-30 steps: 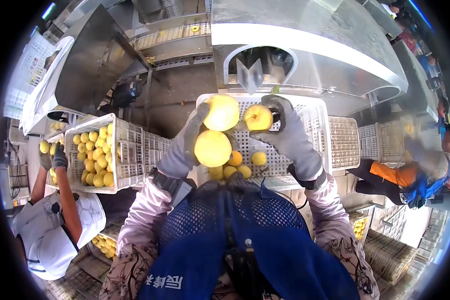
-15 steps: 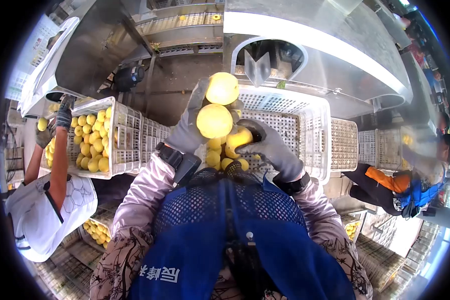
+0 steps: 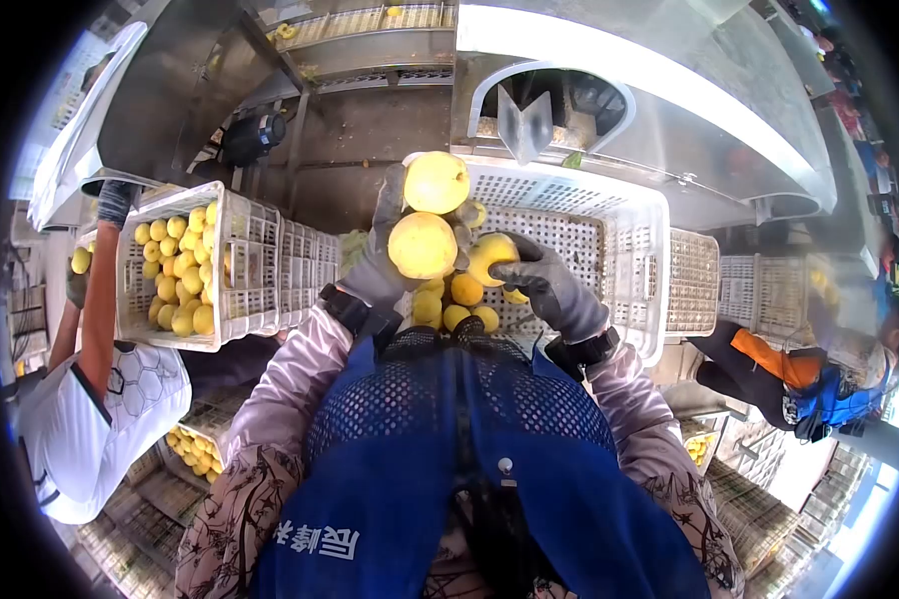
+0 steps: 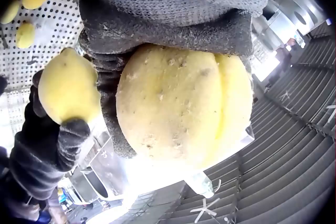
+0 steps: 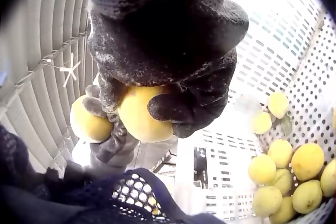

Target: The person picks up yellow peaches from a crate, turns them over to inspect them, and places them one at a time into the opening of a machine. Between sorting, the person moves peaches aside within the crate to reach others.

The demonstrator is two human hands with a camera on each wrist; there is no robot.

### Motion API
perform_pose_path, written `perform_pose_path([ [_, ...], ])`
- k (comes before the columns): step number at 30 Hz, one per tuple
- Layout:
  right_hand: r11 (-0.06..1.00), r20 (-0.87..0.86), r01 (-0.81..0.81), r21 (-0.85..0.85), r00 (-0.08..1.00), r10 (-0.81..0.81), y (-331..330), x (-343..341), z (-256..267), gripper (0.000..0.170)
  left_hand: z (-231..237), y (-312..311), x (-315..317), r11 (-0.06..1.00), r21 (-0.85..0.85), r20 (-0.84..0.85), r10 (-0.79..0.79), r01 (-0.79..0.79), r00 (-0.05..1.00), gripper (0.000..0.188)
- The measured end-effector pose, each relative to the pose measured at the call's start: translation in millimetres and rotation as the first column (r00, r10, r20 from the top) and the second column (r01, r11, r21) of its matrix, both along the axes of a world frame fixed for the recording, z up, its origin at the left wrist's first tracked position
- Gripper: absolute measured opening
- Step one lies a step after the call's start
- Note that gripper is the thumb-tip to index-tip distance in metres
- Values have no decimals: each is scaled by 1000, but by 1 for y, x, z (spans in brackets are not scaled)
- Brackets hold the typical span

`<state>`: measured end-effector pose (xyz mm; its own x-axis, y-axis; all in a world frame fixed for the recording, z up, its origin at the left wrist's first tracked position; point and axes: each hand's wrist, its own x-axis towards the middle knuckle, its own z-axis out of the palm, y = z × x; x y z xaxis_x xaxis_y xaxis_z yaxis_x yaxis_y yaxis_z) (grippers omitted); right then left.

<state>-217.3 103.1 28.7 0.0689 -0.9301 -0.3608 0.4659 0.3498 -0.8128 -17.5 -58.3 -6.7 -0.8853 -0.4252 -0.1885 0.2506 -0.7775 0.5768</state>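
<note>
My gloved left hand (image 3: 378,262) holds two yellow peaches, an upper peach (image 3: 437,181) and a lower peach (image 3: 423,246), over the left end of a white perforated crate (image 3: 634,235). In the left wrist view a large peach (image 4: 168,103) with a seam and small specks lies against the glove. My gloved right hand (image 3: 561,296) pinches another peach (image 3: 491,259) between thumb and fingers, close to the left hand. That peach (image 5: 143,116) shows beneath the dark fingers in the right wrist view. Several loose peaches (image 3: 466,290) lie in the crate below the hands.
A steel machine (image 3: 659,110) with an arched opening stands behind the crate. At left, a person (image 3: 110,399) in a white shirt reaches beside another crate (image 3: 225,285) full of peaches. A second person (image 3: 819,379) is at right, near stacked crates (image 3: 691,280).
My right hand has drawn in from the middle of the crate toward my left hand and my body, keeping its peach. The left hand still holds its two peaches.
</note>
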Motion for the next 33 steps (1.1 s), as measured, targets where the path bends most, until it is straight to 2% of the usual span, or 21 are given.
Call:
perform_pose_path([
  [2,993,-64,94,-74,993,-99,-7,-8,27,68,1,-12,1,956,293,-212,42,22,976,86],
  [3,991,-71,97,-89,992,-103,-11,-6,28,68,3,-13,-2,960,279,-221,35,28,975,86],
  [5,940,-425,109,-323,871,-247,-20,3,25,77,8,-8,-6,953,304,-160,43,8,986,84],
  [6,916,-585,69,-396,750,-309,-22,3,19,86,18,-1,-10,964,265,-182,66,-16,981,88],
  [7,912,-585,70,-405,746,-317,-24,1,17,86,24,-4,-10,967,256,-186,62,-12,981,88],
  [9,916,-511,233,-327,771,-379,-30,-1,22,87,30,-10,-10,984,178,-199,49,-13,979,86],
  [11,908,-738,221,-356,530,-418,-47,-12,31,87,25,-18,-7,987,162,-172,50,-22,984,85],
  [14,869,-748,296,-397,444,-493,-89,-37,-3,88,27,-14,2,963,267,-100,53,-24,994,84],
  [15,888,-846,275,-369,297,-443,-102,-44,-11,87,22,-12,7,939,345,-108,34,6,994,86],
  [16,905,-914,263,-335,141,-379,-112,-49,-18,87,13,-9,15,952,305,-61,34,-14,998,88],
  [19,917,-947,273,-290,59,-317,-132,-53,-7,86,2,-3,32,985,172,35,22,-27,999,90],
  [21,915,-950,287,-283,47,-309,-142,-54,4,83,-1,1,43,975,213,91,48,-67,995,87],
  [23,942,-983,280,-182,-21,-184,-160,-61,8,79,-2,1,47,977,202,45,64,-72,997,77],
  [24,905,-962,335,-263,-166,-219,-171,-56,7,62,-4,-1,46,976,204,43,70,-78,997,77],
  [25,908,-963,331,-257,-163,-214,-176,-61,11,62,-5,-4,44,982,176,65,56,-66,996,82],
  [27,886,-957,416,-204,106,-270,-176,-65,42,48,-3,-9,35,992,117,73,45,-53,996,86],
  [28,917,-893,-3,-399,-227,-389,-158,-67,52,38,0,-13,28,998,40,130,51,-57,990,84],
  [29,906,-919,362,-220,235,-317,-178,-88,32,41,15,-12,20,998,-29,196,64,-60,978,83],
  [31,832,-759,394,-389,376,-532,-150,-71,51,50,40,-14,1,994,99,121,31,-43,992,78],
  [32,843,-530,455,-286,658,-535,-128,-51,63,72,42,-16,-3,998,52,82,34,-38,996,71],
  [33,846,-525,446,-292,665,-531,-113,-40,61,72,44,-20,-7,1000,-4,33,31,-30,999,64],
])
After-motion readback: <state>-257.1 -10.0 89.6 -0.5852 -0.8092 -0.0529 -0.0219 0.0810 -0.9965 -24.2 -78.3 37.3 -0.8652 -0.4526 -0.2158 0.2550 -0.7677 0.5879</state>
